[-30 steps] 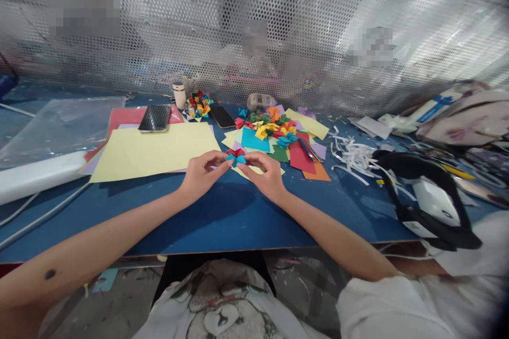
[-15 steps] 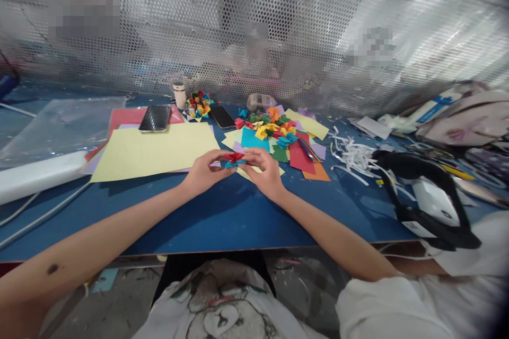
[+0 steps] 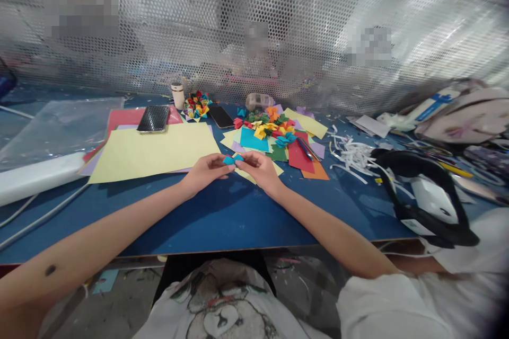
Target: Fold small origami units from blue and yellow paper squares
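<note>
Between my two hands is a small folded paper piece [image 3: 228, 160], its blue side showing with a bit of pale yellow above. My left hand [image 3: 207, 172] pinches its left end between thumb and fingers. The right end is gripped the same way by my right hand [image 3: 262, 168]. Both hands hover just over the blue table, close together. Beyond them lies a heap of folded paper pieces [image 3: 264, 130] in red, yellow, orange, green and blue. A flat blue paper sheet [image 3: 254, 140] lies just past my right hand.
Large yellow paper sheets [image 3: 155, 153] lie left, with a phone [image 3: 153, 118] on top. A round paper ornament [image 3: 198, 105] sits beside a white bottle [image 3: 177, 96]. Scissors [image 3: 308, 149], shredded paper strips [image 3: 352, 156] and a black headset [image 3: 425, 198] are to the right. A perforated metal screen [image 3: 222, 26] stands behind.
The paper piece has been turned in my fingers: red showed on top before, and now blue with some yellow shows. Both hands stay in nearly the same place.
</note>
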Tool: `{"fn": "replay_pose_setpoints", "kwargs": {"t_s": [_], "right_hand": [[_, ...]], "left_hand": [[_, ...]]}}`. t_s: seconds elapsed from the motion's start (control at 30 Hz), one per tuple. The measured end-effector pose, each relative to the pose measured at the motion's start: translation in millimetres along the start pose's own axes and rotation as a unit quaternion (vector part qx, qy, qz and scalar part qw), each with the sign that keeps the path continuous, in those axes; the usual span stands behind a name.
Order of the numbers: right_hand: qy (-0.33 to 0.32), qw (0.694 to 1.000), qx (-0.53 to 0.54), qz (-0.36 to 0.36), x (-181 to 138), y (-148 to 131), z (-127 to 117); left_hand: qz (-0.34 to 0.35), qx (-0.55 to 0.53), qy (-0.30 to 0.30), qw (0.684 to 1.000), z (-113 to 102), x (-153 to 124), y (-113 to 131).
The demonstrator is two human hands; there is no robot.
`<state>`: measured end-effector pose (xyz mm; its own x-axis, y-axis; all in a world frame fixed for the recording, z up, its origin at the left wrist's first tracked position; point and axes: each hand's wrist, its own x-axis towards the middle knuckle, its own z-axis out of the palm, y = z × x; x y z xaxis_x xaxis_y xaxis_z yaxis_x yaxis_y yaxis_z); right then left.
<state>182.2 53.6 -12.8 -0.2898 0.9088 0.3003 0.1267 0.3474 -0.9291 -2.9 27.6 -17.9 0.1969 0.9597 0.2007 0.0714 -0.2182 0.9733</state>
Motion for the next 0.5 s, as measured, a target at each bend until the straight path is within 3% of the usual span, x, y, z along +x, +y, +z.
{"fn": "replay_pose_setpoints", "kwargs": {"t_s": [0.13, 0.37, 0.5], "right_hand": [[0.0, 1.0, 0.017, 0.004, -2, -2, 1], [0.003, 0.999, 0.028, -0.037, -4, -11, 1], [-0.006, 0.998, 0.028, -0.051, -7, -13, 1]], "left_hand": [[0.013, 0.012, 0.007, 1.0, 0, -1, 1], [0.095, 0.092, 0.057, 0.99, -2, -6, 7], [0.109, 0.107, 0.05, 0.987, -3, -5, 11]]}}
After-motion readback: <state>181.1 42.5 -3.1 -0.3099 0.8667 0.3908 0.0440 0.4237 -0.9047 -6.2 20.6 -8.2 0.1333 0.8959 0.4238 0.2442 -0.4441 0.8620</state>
